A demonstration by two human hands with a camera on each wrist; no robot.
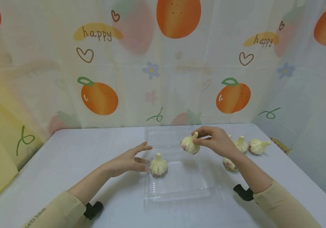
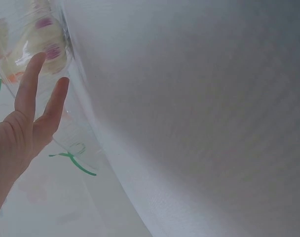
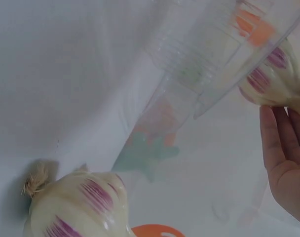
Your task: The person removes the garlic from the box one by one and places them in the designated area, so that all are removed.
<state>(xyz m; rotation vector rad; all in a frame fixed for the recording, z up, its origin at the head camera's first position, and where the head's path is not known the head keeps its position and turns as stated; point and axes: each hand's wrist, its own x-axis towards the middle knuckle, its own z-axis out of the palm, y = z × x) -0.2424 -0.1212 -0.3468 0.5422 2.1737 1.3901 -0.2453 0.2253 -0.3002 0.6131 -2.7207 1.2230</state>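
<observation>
My right hand (image 1: 215, 139) pinches a garlic bulb (image 1: 189, 144) by its stem, held up over the clear plastic container (image 1: 180, 186). In the right wrist view this garlic bulb (image 3: 273, 74) shows purple streaks beside the fingertips. A second garlic bulb (image 1: 158, 165) stands stem up inside the container at its left side. Close by that bulb, my left hand (image 1: 127, 161) is at the container's left wall with its fingers spread and nothing gripped. The left wrist view shows those fingers (image 2: 29, 86) against the clear wall, with a bulb behind it.
Several more garlic bulbs lie on the white table (image 1: 94, 142) to the right, one garlic bulb (image 1: 258, 146) farthest right and another garlic bulb (image 1: 229, 163) partly behind my right forearm. A printed curtain (image 1: 163, 79) hangs behind the table.
</observation>
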